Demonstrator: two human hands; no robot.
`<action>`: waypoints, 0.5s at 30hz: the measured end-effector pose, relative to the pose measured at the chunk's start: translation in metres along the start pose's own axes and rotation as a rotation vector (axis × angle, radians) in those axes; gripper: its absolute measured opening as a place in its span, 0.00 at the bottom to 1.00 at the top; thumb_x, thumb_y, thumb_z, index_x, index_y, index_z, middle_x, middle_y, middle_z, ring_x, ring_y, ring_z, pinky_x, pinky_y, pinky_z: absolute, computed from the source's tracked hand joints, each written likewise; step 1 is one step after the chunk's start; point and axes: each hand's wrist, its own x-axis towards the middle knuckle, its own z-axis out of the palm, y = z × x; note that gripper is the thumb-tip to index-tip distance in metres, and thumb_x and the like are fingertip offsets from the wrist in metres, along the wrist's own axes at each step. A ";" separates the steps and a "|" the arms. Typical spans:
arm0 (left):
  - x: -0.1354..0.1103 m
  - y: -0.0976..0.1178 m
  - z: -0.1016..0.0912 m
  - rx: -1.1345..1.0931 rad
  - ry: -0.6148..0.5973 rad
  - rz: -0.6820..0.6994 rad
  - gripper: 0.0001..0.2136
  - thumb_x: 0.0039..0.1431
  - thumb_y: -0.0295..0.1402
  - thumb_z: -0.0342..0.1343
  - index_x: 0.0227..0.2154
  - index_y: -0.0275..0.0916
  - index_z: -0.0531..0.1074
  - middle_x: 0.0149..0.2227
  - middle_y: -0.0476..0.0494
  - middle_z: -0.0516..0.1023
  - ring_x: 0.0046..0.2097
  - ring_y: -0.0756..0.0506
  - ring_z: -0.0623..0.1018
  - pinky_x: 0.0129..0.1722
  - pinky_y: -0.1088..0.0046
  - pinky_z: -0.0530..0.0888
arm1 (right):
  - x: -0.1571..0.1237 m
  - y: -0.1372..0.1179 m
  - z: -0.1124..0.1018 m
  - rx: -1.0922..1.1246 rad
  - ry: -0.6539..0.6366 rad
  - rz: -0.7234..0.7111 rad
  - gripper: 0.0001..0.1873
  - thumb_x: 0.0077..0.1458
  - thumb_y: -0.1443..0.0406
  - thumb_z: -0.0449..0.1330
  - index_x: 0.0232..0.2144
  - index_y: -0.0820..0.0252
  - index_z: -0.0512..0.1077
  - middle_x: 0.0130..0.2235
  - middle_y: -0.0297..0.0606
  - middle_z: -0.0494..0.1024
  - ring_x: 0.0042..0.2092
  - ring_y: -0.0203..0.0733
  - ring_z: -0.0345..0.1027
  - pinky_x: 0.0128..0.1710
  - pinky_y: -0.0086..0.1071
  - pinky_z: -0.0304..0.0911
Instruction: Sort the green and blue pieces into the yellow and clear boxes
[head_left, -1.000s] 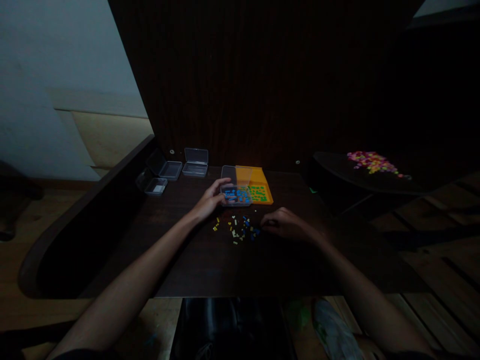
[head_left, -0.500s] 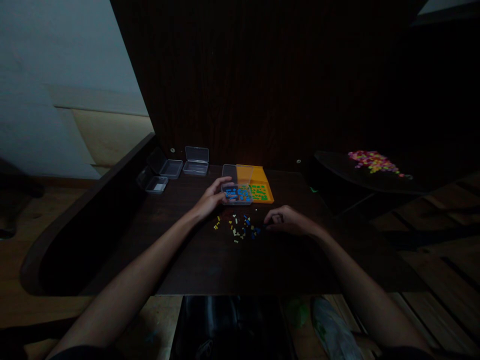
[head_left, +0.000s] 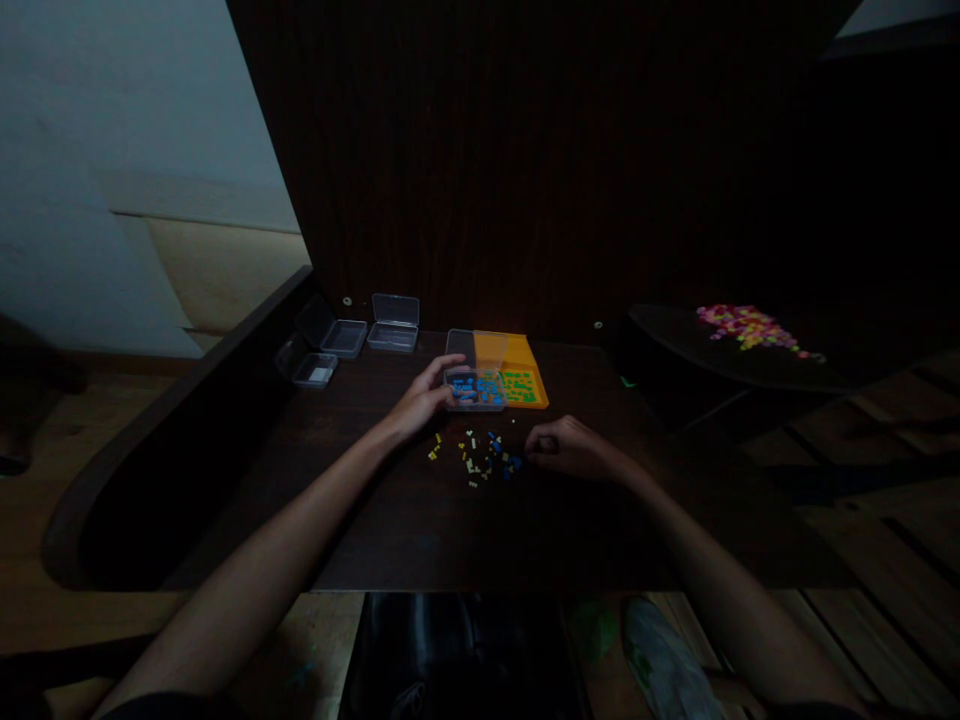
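The room is dim. A dark wooden table [head_left: 450,530] stands under the hands, and a tall dark wood panel [head_left: 525,150] rises behind them. To the left of the hands there is a pale wall [head_left: 112,120] and a light wooden floor [head_left: 30,520]. To the right, a dark round side table [head_left: 720,370] stands over floor planks [head_left: 900,560].

One head-worn camera looks forward and down onto the dark table [head_left: 420,520] at arm's reach.

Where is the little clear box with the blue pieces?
The small clear plastic box of blue pieces sits mid-table, touching the left hand, beside the orange box.
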 end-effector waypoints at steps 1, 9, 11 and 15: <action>0.000 0.000 0.000 0.002 0.003 0.000 0.29 0.40 0.21 0.53 0.50 0.41 0.69 0.54 0.41 0.71 0.51 0.40 0.74 0.52 0.55 0.73 | 0.000 0.000 0.000 0.003 0.003 -0.002 0.10 0.51 0.63 0.58 0.33 0.64 0.76 0.20 0.27 0.65 0.23 0.31 0.55 0.26 0.26 0.50; -0.001 -0.003 0.000 0.026 -0.013 0.039 0.28 0.42 0.21 0.53 0.50 0.42 0.69 0.53 0.41 0.72 0.51 0.40 0.74 0.51 0.56 0.74 | 0.013 -0.018 -0.025 0.146 0.181 -0.001 0.14 0.53 0.59 0.57 0.31 0.65 0.76 0.19 0.26 0.62 0.21 0.30 0.51 0.23 0.27 0.47; -0.001 -0.002 0.000 0.037 -0.015 0.031 0.28 0.42 0.21 0.53 0.50 0.42 0.69 0.54 0.41 0.72 0.52 0.40 0.74 0.52 0.56 0.73 | 0.022 -0.027 -0.033 0.137 0.255 -0.014 0.14 0.53 0.60 0.57 0.32 0.65 0.76 0.18 0.26 0.60 0.22 0.30 0.50 0.23 0.27 0.46; -0.002 0.000 0.002 0.080 -0.011 0.010 0.29 0.41 0.21 0.53 0.51 0.42 0.68 0.53 0.41 0.72 0.54 0.40 0.72 0.53 0.56 0.72 | 0.042 -0.043 -0.042 -0.015 0.312 0.005 0.09 0.50 0.67 0.58 0.31 0.65 0.77 0.20 0.28 0.64 0.23 0.31 0.54 0.26 0.27 0.48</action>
